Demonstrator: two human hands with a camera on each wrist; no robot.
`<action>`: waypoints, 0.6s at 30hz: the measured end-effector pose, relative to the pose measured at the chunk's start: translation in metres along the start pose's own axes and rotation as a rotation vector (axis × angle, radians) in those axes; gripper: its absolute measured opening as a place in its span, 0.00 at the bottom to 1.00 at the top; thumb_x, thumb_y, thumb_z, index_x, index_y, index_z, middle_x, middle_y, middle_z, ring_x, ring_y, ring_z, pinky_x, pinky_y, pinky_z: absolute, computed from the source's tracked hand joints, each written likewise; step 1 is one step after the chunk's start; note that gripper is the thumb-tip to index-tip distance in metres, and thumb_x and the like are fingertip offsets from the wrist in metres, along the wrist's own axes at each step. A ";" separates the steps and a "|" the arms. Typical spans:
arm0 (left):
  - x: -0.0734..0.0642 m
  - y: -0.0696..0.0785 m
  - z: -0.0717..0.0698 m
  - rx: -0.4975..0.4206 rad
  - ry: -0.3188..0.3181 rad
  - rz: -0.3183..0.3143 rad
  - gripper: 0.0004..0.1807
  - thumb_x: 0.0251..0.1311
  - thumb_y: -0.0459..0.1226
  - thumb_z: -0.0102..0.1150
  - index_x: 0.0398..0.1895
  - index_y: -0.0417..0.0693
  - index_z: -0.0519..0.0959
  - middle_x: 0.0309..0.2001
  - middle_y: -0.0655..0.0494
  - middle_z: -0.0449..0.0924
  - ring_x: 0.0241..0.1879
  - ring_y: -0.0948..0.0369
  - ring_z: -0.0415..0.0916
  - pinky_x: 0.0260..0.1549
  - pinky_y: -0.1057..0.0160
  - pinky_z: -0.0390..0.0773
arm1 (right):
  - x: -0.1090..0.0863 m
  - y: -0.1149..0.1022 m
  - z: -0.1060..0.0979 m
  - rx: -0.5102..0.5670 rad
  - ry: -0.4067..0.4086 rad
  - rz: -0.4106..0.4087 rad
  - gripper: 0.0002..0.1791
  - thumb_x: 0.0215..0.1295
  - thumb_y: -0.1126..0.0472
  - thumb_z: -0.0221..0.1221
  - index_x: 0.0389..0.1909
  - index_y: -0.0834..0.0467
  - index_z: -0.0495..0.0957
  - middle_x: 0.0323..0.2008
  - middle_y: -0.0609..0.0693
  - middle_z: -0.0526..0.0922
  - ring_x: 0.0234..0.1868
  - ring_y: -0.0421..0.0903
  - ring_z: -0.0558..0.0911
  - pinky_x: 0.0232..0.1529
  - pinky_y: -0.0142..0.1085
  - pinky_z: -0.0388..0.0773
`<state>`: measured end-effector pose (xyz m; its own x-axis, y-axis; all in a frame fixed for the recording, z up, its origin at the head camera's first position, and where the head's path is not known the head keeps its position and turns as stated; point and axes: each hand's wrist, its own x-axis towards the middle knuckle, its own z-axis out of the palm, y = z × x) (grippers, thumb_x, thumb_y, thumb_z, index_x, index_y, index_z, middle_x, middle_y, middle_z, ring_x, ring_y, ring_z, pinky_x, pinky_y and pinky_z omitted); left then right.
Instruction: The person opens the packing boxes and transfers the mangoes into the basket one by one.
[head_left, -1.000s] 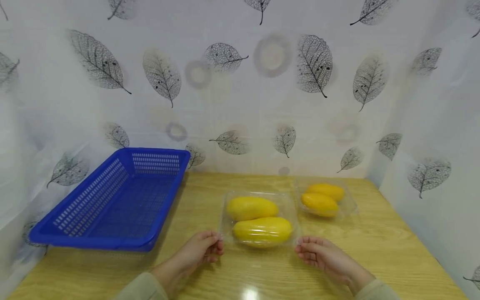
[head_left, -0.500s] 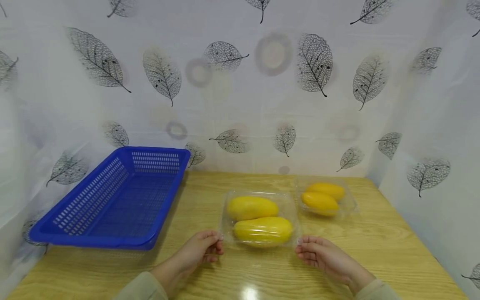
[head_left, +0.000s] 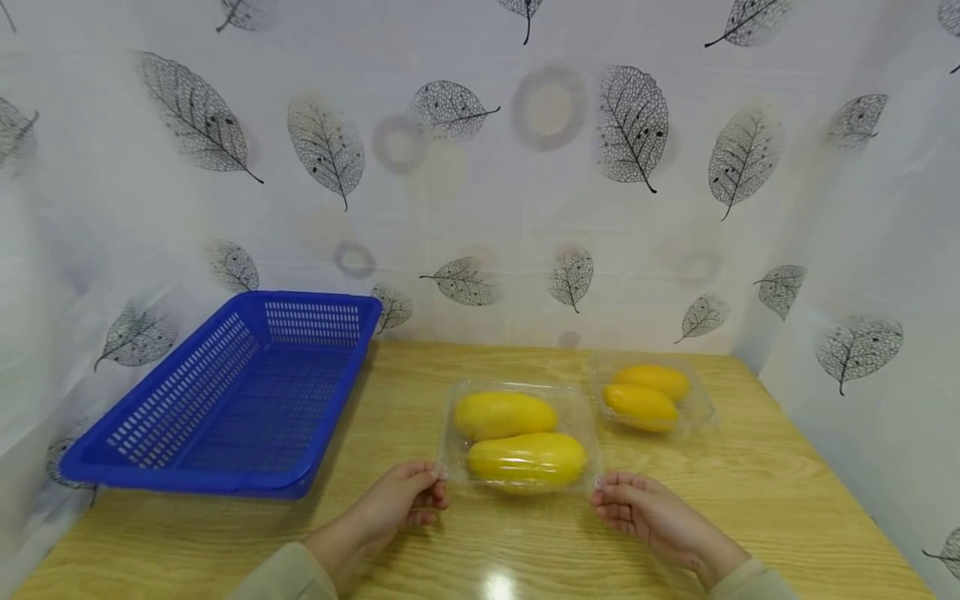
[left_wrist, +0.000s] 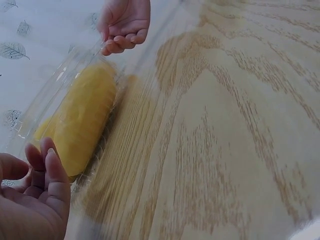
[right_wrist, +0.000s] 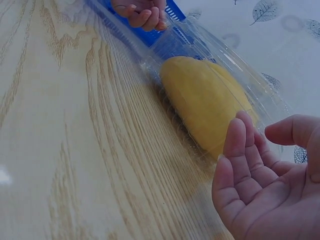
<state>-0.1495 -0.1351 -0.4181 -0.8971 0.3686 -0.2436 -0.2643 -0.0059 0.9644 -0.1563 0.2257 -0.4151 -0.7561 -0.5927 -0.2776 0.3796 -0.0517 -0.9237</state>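
Observation:
Two large yellow mangoes (head_left: 528, 460) lie side by side in a clear plastic container (head_left: 576, 408) with a shiny lid over them. At its front left corner my left hand (head_left: 405, 498) pinches the rim between thumb and fingers, the other fingers curled. My right hand (head_left: 651, 510) holds the front right corner in the same way. From the left wrist, the container wall (left_wrist: 65, 70) rises beside the mango (left_wrist: 85, 120), close over the wood surface. The right wrist view has my right thumb and index finger at the container's edge, palm up, with the mango (right_wrist: 200, 100) beyond.
A blue plastic basket (head_left: 247, 408) with slotted sides stands on the left of the wooden table (head_left: 480, 558). Behind and to the right, a second clear container (head_left: 697, 400) holds two smaller orange-yellow mangoes (head_left: 651, 396). A leaf-patterned white curtain (head_left: 480, 208) closes off the back and sides.

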 end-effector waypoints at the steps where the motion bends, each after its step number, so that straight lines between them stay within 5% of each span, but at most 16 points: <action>1: 0.000 0.000 0.000 0.001 0.003 0.000 0.13 0.71 0.36 0.39 0.42 0.35 0.72 0.31 0.56 0.72 0.33 0.63 0.74 0.32 0.66 0.75 | 0.000 0.000 0.000 -0.001 -0.003 -0.003 0.10 0.72 0.60 0.46 0.46 0.59 0.72 0.40 0.47 0.78 0.41 0.39 0.78 0.47 0.33 0.75; 18: 0.002 -0.003 0.007 -0.025 0.062 -0.003 0.11 0.70 0.36 0.39 0.38 0.39 0.72 0.30 0.57 0.70 0.32 0.63 0.73 0.30 0.67 0.74 | 0.000 0.000 -0.002 -0.001 0.010 -0.002 0.11 0.71 0.59 0.46 0.47 0.61 0.70 0.41 0.48 0.78 0.41 0.40 0.78 0.47 0.34 0.75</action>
<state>-0.1479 -0.1278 -0.4208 -0.9162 0.3105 -0.2534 -0.2753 -0.0281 0.9609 -0.1574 0.2270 -0.4161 -0.7625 -0.5841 -0.2783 0.3772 -0.0518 -0.9247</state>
